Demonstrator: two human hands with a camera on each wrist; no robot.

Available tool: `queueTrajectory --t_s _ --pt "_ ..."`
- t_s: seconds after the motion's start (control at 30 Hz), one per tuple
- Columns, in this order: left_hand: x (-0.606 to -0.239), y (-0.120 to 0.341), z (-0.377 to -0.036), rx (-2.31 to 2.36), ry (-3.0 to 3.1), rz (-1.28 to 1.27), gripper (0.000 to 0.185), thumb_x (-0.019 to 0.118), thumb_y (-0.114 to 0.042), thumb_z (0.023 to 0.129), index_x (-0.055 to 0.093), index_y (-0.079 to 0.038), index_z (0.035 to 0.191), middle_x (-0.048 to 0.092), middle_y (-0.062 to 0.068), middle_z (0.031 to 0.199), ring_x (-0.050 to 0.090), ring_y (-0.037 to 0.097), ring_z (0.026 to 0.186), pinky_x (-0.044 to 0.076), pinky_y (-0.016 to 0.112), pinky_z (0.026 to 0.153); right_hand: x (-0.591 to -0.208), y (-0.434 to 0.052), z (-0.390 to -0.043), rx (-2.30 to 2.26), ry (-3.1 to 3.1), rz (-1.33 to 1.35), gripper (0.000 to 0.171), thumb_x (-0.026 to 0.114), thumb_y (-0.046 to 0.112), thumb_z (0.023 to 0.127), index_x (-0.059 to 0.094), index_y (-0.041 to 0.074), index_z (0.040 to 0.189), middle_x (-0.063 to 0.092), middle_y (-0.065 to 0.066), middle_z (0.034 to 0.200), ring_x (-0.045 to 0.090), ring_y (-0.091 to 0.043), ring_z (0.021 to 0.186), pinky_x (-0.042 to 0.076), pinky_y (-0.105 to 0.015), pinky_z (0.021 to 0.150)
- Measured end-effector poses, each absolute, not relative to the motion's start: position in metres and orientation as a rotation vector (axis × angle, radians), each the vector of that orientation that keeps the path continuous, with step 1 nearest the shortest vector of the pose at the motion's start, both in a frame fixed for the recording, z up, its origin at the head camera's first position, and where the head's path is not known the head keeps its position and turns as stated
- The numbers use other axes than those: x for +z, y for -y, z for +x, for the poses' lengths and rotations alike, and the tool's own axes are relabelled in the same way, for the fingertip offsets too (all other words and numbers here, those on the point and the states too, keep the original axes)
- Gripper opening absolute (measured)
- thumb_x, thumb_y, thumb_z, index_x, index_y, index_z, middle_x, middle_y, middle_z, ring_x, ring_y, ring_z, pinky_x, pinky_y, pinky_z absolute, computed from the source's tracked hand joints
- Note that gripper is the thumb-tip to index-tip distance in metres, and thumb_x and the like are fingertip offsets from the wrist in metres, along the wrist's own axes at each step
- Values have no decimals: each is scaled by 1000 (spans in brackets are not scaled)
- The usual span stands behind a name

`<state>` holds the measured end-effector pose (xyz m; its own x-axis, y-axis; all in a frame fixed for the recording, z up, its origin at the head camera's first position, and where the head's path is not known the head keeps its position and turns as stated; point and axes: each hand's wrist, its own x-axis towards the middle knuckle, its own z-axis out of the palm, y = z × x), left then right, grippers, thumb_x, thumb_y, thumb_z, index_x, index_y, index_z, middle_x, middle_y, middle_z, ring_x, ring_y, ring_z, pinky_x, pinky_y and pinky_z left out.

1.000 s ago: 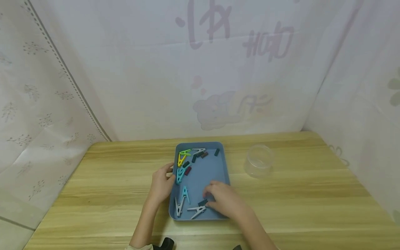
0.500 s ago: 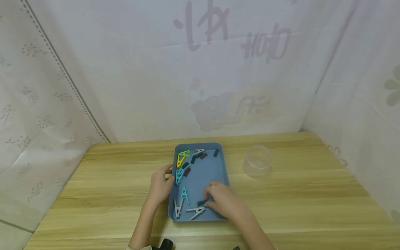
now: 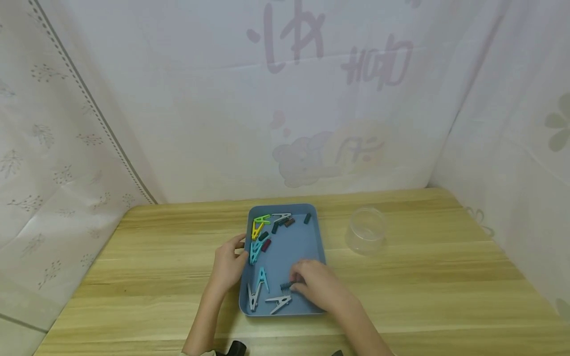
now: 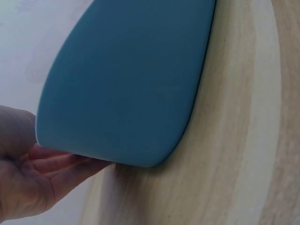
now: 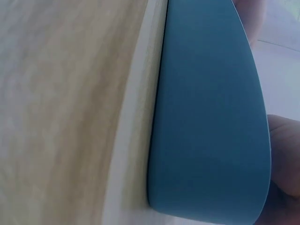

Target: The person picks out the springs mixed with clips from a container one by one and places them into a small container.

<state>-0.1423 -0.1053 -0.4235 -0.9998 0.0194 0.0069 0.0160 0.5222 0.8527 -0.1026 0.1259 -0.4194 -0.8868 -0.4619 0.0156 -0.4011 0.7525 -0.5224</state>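
Observation:
My left hand (image 3: 229, 262) grips the left rim of the blue tray (image 3: 321, 247), fingers against its outer wall. The left wrist view shows that hand (image 4: 28, 183) at the tray's end, its fingertips partly hidden. Over the tray's near right part, my right hand (image 3: 316, 284) pinches a small dark ridged piece (image 3: 285, 287) between thumb and fingers. Just below it lies a grey clothespin (image 3: 279, 303). Another grey clothespin (image 3: 254, 297) and a turquoise clothespin (image 3: 262, 279) are at near left. In the right wrist view, the tray wall (image 5: 211, 112) mostly hides the right hand (image 5: 286, 154).
Along the tray's far left lie yellow (image 3: 257, 231), green (image 3: 262, 219) and turquoise clothespins (image 3: 256, 251). Several small dark pieces lie about them, with a dark red piece (image 3: 266, 245) among them. A clear round container (image 3: 366, 230) stands on the wooden table (image 3: 423, 277), right of the tray.
My right thumb and fingers have closed on the ridged piece, which now sits slightly farther from the grey clothespin below it. The left hand stays on the rim.

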Motion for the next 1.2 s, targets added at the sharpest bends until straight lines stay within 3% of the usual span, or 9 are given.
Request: queueTrajectory --t_s 0.53,1.2 --pt "-426 110 -142 1560 -2718 98 47 52 3 98 55 13 144 65 37 128 73 49 105 63 54 84 -410 -130 -103 -937 -2818 -642 9 80 10 91 73 14 93 69 6 88 64 -13 85 57 -34 77" --pt "-424 107 -143 1547 -2703 95 48 54 4 98 54 12 146 66 35 128 74 47 105 63 52 84 -405 -137 -106 -1046 -2992 -444 9 80 11 92 73 15 96 70 5 91 66 -17 89 58 -35 79"
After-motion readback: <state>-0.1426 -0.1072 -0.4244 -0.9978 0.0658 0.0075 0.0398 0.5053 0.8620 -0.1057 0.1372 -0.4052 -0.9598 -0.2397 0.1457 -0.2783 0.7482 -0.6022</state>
